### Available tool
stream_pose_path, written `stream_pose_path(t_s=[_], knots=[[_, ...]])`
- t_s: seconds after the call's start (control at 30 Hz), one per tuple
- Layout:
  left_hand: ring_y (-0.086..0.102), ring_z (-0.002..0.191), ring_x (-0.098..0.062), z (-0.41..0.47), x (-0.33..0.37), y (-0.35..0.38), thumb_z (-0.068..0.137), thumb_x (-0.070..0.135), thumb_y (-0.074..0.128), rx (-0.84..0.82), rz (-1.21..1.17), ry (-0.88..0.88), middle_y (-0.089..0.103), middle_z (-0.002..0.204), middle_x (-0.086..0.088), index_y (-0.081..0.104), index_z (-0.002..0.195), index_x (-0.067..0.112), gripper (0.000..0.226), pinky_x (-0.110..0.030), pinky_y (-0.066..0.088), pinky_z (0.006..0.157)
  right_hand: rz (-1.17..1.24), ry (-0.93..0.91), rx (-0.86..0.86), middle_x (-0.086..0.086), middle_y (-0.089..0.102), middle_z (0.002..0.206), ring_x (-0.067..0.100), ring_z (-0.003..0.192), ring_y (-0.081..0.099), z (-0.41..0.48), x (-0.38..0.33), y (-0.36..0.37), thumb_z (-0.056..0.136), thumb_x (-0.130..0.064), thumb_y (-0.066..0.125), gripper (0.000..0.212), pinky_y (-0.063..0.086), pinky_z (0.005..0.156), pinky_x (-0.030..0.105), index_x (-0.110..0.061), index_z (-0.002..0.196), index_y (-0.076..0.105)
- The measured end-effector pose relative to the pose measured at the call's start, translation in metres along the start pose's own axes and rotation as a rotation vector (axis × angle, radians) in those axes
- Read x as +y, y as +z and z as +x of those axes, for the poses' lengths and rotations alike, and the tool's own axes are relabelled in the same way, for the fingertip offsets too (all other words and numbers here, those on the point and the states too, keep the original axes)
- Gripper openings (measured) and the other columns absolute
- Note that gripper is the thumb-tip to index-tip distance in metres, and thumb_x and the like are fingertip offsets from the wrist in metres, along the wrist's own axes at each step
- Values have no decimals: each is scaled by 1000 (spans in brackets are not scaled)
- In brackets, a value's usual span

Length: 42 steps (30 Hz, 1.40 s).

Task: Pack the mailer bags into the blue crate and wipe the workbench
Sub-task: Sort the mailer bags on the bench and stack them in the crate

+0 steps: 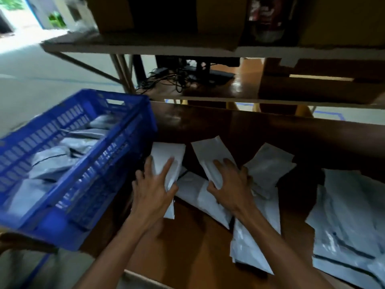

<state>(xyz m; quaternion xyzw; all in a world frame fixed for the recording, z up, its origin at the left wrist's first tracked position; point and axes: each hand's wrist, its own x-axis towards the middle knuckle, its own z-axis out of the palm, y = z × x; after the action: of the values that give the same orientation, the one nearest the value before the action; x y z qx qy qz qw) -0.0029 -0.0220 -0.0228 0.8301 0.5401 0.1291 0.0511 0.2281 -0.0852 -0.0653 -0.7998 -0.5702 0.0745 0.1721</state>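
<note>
1. White flat plastic mailer bag (166, 155), in the lower centre of the frame, is held by the left hand (153, 190). Thumb and fingers close around its near end. The index finger lies straight on top, probably to keep the thin bag from folding.
2. The right hand (231, 180) clamps a second white mailer bag (210, 155) just beside the first one, with the thumb on its near edge. One bag in each hand is, I think, a way to make fewer trips.
3. The blue slatted plastic crate (108, 163) stands at the left of the frame, just beside the left end of the table, so the carry is short. Grey mailer bags (54, 161) already lie inside it.
4. More loose mailer bags (350, 222), white and grey, lie overlapped on the dark brown wooden table (260, 132) at the lower right. I judge the packing as partly done.
5. The wiping seems not yet begun, and nothing to wipe with is visible.
6. The crate is blurred, so I cannot tell how full it is.
</note>
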Motion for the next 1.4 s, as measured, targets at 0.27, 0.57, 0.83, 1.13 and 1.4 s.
stream_pose_path(t_s=[0.27,0.57,0.83,1.13,1.4], knots=[[34,127,-40,4,-53,-111,94,60,35,402,132,-194,9,167,-4,17,157,47,67,-60,38,99,37,-483,356,8,44,154,44,128,39,59,-142,-48,90,-47,53,55,41,102,56,-33,143,51],[33,130,-51,19,-188,-176,98,57,20,291,308,-575,19,163,-10,21,157,37,62,-68,34,101,51,-833,245,0,39,156,50,132,35,110,-327,-74,92,-47,50,56,39,98,64,-31,145,45],[36,134,-54,32,-237,-158,101,55,20,-114,185,-857,27,155,-29,30,154,22,63,-60,38,102,-50,-874,-265,9,44,151,35,133,46,144,-434,11,96,-57,45,57,34,107,58,-35,148,41],[50,132,-36,23,-252,-143,98,64,20,-364,282,-734,53,145,-14,33,153,14,75,-50,35,106,-382,-1029,-603,1,44,155,28,138,41,154,-450,34,99,-64,38,49,29,112,47,-53,147,37],[20,152,-38,14,-241,-145,77,95,15,-594,402,-670,26,164,-17,-2,162,14,118,-56,11,121,-534,-992,-687,-1,41,156,27,138,41,146,-431,11,95,-61,52,57,38,108,45,-51,148,34]])
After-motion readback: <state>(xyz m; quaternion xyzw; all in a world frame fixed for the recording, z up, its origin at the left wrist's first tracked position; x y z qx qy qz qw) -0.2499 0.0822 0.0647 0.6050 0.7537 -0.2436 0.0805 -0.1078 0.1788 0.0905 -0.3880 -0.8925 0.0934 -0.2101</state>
